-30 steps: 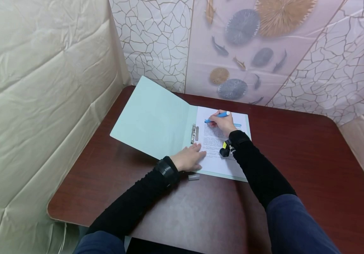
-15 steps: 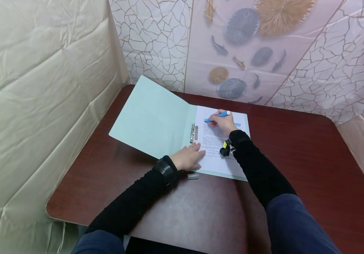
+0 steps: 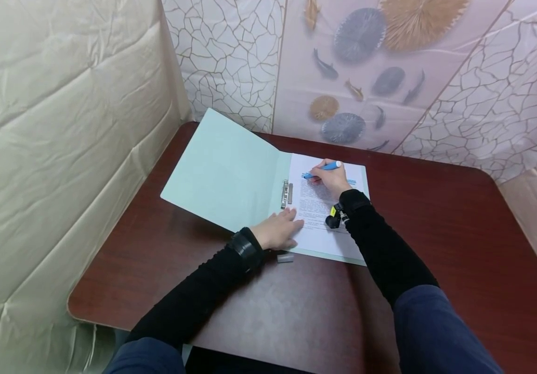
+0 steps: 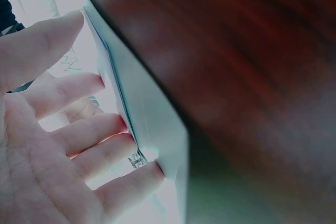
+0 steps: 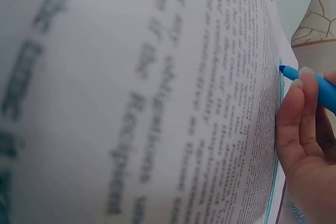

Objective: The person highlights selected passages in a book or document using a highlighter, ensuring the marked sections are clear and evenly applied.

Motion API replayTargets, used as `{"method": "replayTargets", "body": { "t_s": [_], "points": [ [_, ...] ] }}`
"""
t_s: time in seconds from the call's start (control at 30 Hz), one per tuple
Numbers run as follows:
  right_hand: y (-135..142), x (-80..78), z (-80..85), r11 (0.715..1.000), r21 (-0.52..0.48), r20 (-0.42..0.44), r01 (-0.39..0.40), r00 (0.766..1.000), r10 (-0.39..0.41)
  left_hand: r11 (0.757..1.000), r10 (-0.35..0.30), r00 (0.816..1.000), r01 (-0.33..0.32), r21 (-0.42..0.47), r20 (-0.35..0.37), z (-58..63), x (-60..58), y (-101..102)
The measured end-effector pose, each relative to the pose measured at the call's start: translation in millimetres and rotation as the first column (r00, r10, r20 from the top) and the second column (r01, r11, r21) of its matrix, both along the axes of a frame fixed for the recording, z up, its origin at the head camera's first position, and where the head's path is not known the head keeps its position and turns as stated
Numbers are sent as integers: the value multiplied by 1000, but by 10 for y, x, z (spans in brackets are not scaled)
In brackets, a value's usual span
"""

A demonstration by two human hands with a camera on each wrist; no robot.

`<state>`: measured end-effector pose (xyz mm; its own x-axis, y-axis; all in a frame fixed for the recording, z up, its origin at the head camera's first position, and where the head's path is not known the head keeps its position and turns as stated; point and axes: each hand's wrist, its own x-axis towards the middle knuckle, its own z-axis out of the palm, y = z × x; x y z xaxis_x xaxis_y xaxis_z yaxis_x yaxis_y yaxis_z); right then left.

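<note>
My right hand (image 3: 332, 181) pinches a blue highlighter (image 3: 331, 165) near the top of a printed page (image 3: 312, 221). In the right wrist view the tip of the highlighter (image 5: 323, 90) meets the paper at a blue-marked line of text. Blue strokes (image 3: 352, 182) show to the right of that hand. My left hand (image 3: 276, 231) rests with spread, fairly straight fingers on the page's lower left edge. Beneath the page lies an open pale green folder (image 3: 226, 174), its metal clip (image 3: 284, 194) at the spine.
A small grey cap (image 3: 285, 258) lies on the dark red-brown table (image 3: 436, 228), just below the folder's lower edge. The folder's left cover stands slightly raised off the table. Patterned cloth (image 3: 231, 62) hangs behind, and a cream cover (image 3: 86, 130) borders the left side.
A blue mark at the highlighter's tip has grown along the upper line of text, while the right hand shifts only slightly. My left hand stays in place on the page.
</note>
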<state>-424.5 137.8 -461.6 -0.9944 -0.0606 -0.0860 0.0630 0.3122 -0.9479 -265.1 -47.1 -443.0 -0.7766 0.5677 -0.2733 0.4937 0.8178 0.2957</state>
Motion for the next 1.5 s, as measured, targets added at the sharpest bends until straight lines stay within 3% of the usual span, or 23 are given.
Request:
{"method": "replayTargets", "body": {
  "t_s": [0.83,1.5],
  "points": [
    [57,27,32,1000,-11,19,2,1000,-2,1000,6,1000,-6,-3,-4,15,27,-1],
    [124,-13,44,999,40,36,-3,999,1,1000,12,1000,-12,7,6,7,17,6]
  ]
}}
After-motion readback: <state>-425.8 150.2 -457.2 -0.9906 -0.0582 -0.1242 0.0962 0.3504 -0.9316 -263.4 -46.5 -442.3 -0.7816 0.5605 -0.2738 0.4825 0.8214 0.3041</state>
